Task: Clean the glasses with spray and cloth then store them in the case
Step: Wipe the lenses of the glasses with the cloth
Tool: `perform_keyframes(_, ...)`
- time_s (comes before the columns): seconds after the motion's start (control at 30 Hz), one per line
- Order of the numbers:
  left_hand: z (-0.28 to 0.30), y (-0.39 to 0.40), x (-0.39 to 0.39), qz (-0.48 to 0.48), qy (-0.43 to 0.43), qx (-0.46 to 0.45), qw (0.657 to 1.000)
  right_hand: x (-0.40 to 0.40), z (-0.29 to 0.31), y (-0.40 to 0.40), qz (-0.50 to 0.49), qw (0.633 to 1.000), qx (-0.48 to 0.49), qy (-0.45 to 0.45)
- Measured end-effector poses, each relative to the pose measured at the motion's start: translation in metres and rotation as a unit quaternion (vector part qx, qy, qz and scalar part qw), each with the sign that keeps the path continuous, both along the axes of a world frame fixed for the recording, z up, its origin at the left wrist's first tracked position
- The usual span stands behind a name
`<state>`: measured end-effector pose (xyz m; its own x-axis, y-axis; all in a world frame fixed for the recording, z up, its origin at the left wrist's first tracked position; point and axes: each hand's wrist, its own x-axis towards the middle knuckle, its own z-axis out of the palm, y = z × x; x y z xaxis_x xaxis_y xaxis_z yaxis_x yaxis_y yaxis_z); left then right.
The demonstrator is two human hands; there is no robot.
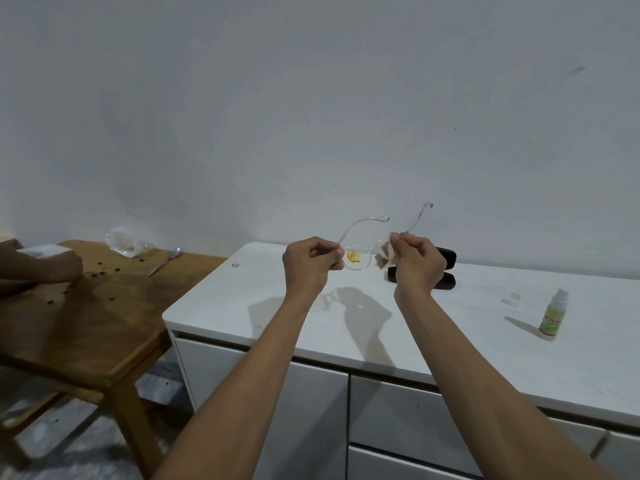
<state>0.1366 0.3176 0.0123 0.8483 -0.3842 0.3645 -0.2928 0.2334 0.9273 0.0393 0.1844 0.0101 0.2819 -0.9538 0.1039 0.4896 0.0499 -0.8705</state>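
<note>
Clear-framed glasses (356, 259) are held up above the white cabinet top (450, 327), temples unfolded and pointing away from me. My left hand (308, 263) pinches the left end of the frame. My right hand (417, 263) presses a small pinkish cloth (385, 256) around the right lens. Through the left lens shows a small yellow patch. The black glasses case (446, 268) lies open on the cabinet top behind my right hand, partly hidden by it. The spray bottle (553, 315), white with a green label, stands upright at the right.
A wooden table (90, 306) stands to the left with dark crumbs, a plastic bag (126, 241), a knife (157, 266) and a spoon. Another person's hand (59, 266) rests on it. A small clear cap (515, 297) lies near the bottle. Cabinet drawers are below.
</note>
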Motion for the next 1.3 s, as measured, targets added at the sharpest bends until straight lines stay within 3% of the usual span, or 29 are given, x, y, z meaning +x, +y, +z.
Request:
perform_keyframes(0.2, 0.003, -0.013, -0.011, 0.022, 0.001, -0.030, 0.999, 0.013, 0.008, 0.006, 0.014, 0.997, 0.040, -0.064)
perform_keyframes(0.4, 0.001, -0.012, -0.006, 0.039, 0.015, -0.040, 0.998, 0.000, 0.002, -0.005, 0.149, 0.989, -0.019, -0.004)
perform_keyframes(0.57, -0.006, -0.009, -0.001, 0.033, 0.029, -0.023, 0.999, -0.012, -0.006, -0.013, 0.193, 0.976, -0.077, 0.058)
perform_keyframes(0.67, -0.008, -0.007, 0.000, 0.015, 0.035, -0.011, 0.999, -0.013, -0.010, -0.014, 0.174, 0.981, -0.068, 0.050)
perform_keyframes(0.87, 0.000, -0.009, -0.002, 0.005, 0.017, -0.009, 1.000, -0.001, -0.005, -0.011, 0.028, 0.999, 0.028, 0.003)
perform_keyframes(1.0, -0.002, -0.007, -0.001, 0.019, 0.022, -0.007, 1.000, 0.001, -0.006, -0.009, -0.021, 0.999, 0.016, 0.031)
perform_keyframes(1.2, -0.009, -0.005, 0.000, 0.048, 0.035, 0.003, 0.998, -0.006, -0.022, -0.003, -0.023, 0.995, -0.037, 0.092)
perform_keyframes(1.3, -0.010, -0.002, 0.002, 0.057, 0.045, -0.001, 0.997, -0.009, -0.029, -0.003, 0.044, 0.993, -0.053, 0.095)
